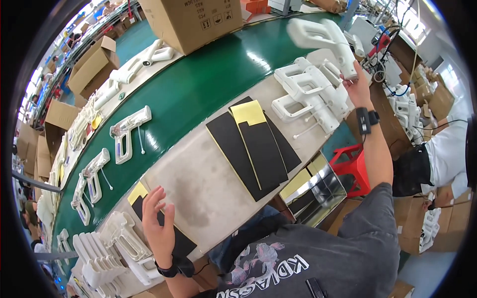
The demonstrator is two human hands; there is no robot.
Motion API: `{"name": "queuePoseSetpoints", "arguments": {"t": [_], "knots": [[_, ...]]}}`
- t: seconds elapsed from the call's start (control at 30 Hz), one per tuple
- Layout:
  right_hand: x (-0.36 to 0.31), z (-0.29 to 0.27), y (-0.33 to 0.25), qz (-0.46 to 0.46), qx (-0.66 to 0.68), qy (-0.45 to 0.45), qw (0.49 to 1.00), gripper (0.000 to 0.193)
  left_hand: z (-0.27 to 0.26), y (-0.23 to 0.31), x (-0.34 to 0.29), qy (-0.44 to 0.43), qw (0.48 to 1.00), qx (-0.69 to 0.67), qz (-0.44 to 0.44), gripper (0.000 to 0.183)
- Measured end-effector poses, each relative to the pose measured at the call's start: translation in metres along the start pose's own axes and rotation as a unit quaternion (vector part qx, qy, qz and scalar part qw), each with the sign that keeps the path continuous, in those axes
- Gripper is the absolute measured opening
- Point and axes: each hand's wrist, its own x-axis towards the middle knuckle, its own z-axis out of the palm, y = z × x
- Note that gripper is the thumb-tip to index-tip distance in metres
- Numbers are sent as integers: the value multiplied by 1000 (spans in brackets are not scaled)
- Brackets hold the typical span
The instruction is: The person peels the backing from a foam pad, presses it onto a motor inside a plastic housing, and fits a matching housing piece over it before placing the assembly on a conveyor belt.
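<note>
Raised at the far right of the bench, my right hand [357, 92] grips one end of a white plastic gun-shaped housing [343, 47], its looped end blurred. Just below it, similar white housings [310, 94] lie heaped on the worktop. My left hand [158, 226] hovers with fingers apart and nothing in it, over a black sheet [179, 241] with a yellow corner. Between the hands, several black sheets [248, 154] overlap, a yellow piece [251, 113] showing on top. White housings and curved parts [99, 258] stand stacked to the left of my left hand.
Beyond the worktop runs a green conveyor belt [198, 79] carrying gun-shaped halves with wires [130, 131]. A large carton [191, 22] stands at its far side. A metal-lined box [323, 191] and red stool [354, 171] are at right, near another person [442, 154].
</note>
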Motion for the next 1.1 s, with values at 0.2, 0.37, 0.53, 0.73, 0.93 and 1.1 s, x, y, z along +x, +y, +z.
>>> {"name": "queuePoseSetpoints", "arguments": {"t": [0.2,0.37,0.53,0.73,0.93,1.1], "knots": [[100,-125,47,104,-66,50,991,47,2,-19,1,-52,994,-89,-41,36],[118,-134,113,67,-222,54,971,61,-18,-35,15,-32,995,-62,-76,39],[171,-243,80,134,-287,-8,949,66,-7,-115,124,105,991,79,-13,52],[169,-214,70,203,-381,103,896,65,-6,-189,223,149,911,307,-230,104],[21,-97,34,-189,-380,-2,906,44,-35,-243,244,96,902,321,-271,110],[-151,57,20,-146,-411,-211,875,33,-37,-219,239,128,925,283,-221,107]]}}
